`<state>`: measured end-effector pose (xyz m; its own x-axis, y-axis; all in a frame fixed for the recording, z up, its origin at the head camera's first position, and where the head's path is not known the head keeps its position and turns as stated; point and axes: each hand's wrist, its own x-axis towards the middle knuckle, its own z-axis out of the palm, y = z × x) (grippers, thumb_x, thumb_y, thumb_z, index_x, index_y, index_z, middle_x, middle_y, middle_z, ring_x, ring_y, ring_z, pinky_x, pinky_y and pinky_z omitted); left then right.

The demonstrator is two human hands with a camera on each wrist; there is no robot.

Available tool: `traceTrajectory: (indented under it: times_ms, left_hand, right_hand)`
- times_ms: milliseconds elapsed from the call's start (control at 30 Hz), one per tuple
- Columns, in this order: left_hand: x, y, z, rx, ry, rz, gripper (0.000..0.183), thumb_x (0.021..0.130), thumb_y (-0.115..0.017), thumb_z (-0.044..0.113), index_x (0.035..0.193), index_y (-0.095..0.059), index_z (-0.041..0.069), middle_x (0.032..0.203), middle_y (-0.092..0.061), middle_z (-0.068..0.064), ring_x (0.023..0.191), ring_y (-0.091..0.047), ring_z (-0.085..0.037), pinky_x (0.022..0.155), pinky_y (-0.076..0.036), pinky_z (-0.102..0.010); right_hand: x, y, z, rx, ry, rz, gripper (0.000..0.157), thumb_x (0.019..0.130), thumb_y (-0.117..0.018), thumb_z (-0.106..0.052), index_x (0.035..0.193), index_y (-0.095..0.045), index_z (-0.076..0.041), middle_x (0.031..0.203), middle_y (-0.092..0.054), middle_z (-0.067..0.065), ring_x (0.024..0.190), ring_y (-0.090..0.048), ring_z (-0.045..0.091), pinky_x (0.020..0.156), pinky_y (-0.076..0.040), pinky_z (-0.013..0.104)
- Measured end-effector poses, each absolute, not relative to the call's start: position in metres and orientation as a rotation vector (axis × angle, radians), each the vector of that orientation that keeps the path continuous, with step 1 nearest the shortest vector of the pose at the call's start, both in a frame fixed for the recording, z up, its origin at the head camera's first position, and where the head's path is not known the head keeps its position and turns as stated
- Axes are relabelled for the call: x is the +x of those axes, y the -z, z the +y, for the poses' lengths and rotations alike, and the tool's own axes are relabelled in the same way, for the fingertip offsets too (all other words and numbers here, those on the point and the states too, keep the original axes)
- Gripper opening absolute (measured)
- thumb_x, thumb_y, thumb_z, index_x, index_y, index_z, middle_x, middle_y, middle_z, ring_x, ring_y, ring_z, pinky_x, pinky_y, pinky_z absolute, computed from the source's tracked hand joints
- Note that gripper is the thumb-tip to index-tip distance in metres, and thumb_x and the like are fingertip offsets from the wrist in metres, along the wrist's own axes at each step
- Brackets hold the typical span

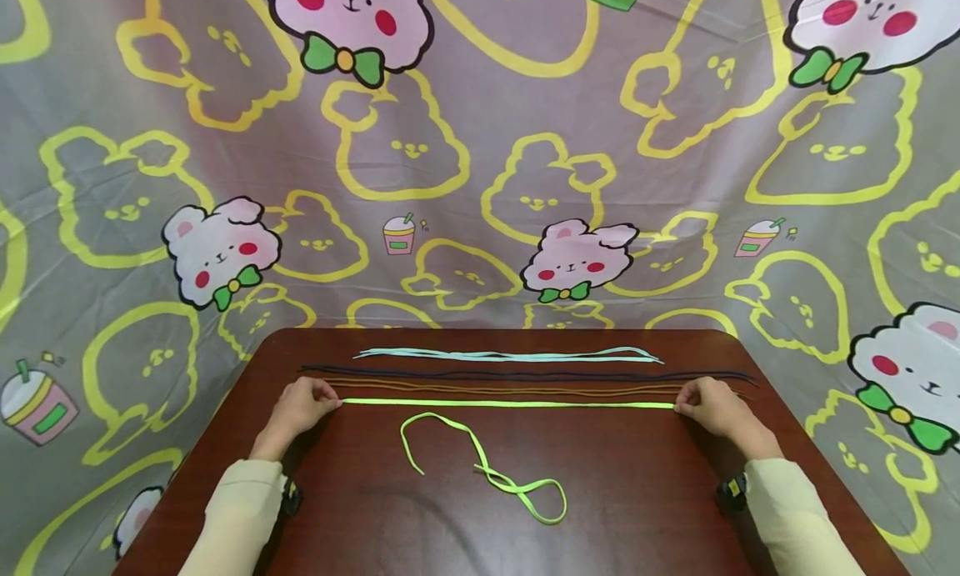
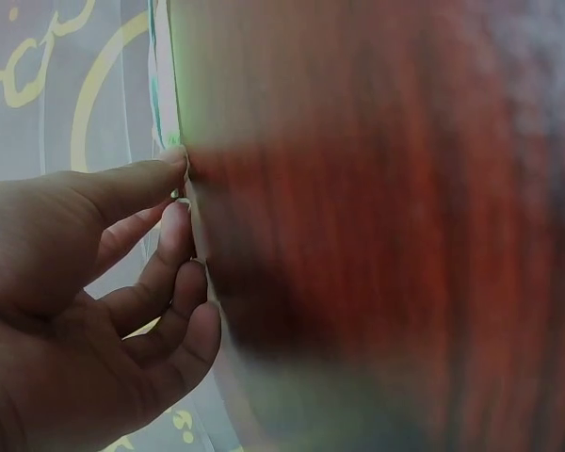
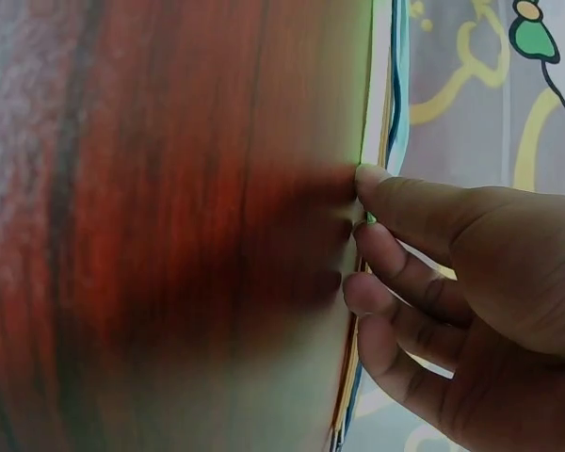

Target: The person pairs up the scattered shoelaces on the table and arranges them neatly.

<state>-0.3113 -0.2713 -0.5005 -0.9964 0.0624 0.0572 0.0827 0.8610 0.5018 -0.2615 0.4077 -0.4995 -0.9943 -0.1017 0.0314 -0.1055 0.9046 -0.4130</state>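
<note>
A neon yellow-green shoelace (image 1: 510,404) runs straight from side to side across the dark wood table (image 1: 637,493). My left hand (image 1: 306,405) pinches its left end between thumb and fingertips, while my right hand (image 1: 716,409) pinches the right end. In the left wrist view, the left hand (image 2: 104,292) has its fingertips low at the tabletop, with the lower fingers loosely bent. The right wrist view shows the right hand (image 3: 443,282) posed much the same way. A second yellow-green shoelace (image 1: 480,453) lies loosely looped on the near side of the straight one.
Beyond the stretched lace, several brown laces (image 1: 487,388), dark laces (image 1: 480,376) and light blue laces (image 1: 480,358) lie in rows side by side. The table's back edge sits close behind them, against a patterned cloth (image 1: 465,226) that hangs behind and at both sides.
</note>
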Motion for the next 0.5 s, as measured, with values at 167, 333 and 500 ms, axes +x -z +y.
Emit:
traceTrajectory:
  times_ms: [167, 333, 500]
  left_hand:
    - [-0.312, 0.499, -0.270, -0.122, 0.810, -3.008, 0.011, 0.082, -0.072, 0.022, 0.078, -0.068, 0.013, 0.069, -0.060, 0.002, 0.061, -0.051, -0.015, 0.057, -0.039, -0.032]
    - [-0.308, 0.493, -0.266, -0.117, 0.721, -3.088, 0.019, 0.081, -0.073, 0.027, 0.089, -0.066, 0.011, 0.074, -0.059, 0.000, 0.063, -0.052, -0.016, 0.053, -0.038, -0.033]
    - [-0.297, 0.478, -0.248, -0.219, 0.604, -3.070, 0.027, 0.078, -0.076, 0.024, 0.097, -0.065, 0.008, 0.072, -0.057, 0.001, 0.059, -0.051, -0.014, 0.048, -0.038, -0.032]
  right_hand:
    - [-0.259, 0.498, 0.410, 0.140, -0.654, -3.086, 0.012, 0.082, -0.071, -0.021, 0.075, -0.064, -0.014, 0.071, -0.059, -0.003, 0.061, -0.049, 0.013, 0.054, -0.039, 0.031]
    - [-0.256, 0.487, 0.406, 0.093, -0.600, -3.107, 0.013, 0.081, -0.071, -0.025, 0.081, -0.064, -0.014, 0.077, -0.062, -0.003, 0.066, -0.053, 0.012, 0.056, -0.041, 0.034]
    - [-0.256, 0.473, 0.382, 0.152, -0.602, -3.082, 0.007, 0.084, -0.068, -0.020, 0.083, -0.064, -0.014, 0.077, -0.063, -0.003, 0.066, -0.055, 0.011, 0.057, -0.042, 0.034]
